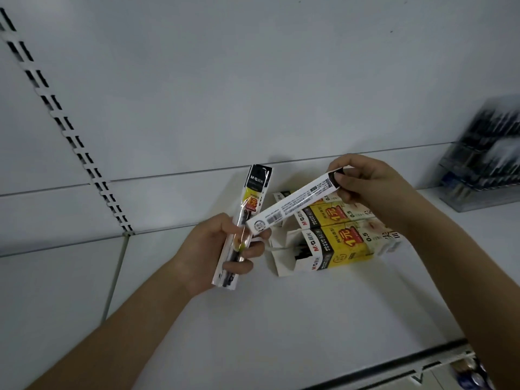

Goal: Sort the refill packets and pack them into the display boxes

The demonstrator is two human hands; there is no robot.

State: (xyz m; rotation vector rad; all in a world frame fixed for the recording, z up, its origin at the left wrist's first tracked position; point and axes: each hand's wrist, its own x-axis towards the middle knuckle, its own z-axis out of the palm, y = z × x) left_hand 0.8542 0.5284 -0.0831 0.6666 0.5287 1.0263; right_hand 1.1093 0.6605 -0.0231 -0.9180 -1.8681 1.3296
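Observation:
My left hand (216,251) grips a long refill packet (247,218) with a black top and yellow label, held nearly upright, front side facing me. My right hand (368,181) pinches the top end of a second refill packet (295,206), white printed back side up, slanting down to the left so its lower end touches the left hand's fingers. Behind and below the packets, two yellow-and-white display boxes (337,243) lie side by side on the white shelf (281,319). The nearer box is open at its left end, with dark refills visible inside.
A clear acrylic stand (484,161) filled with dark pens sits at the far right of the shelf. The shelf's back wall (253,80) rises behind, with a slotted upright (64,125) at the left. The shelf's front rail (394,367) runs at lower right.

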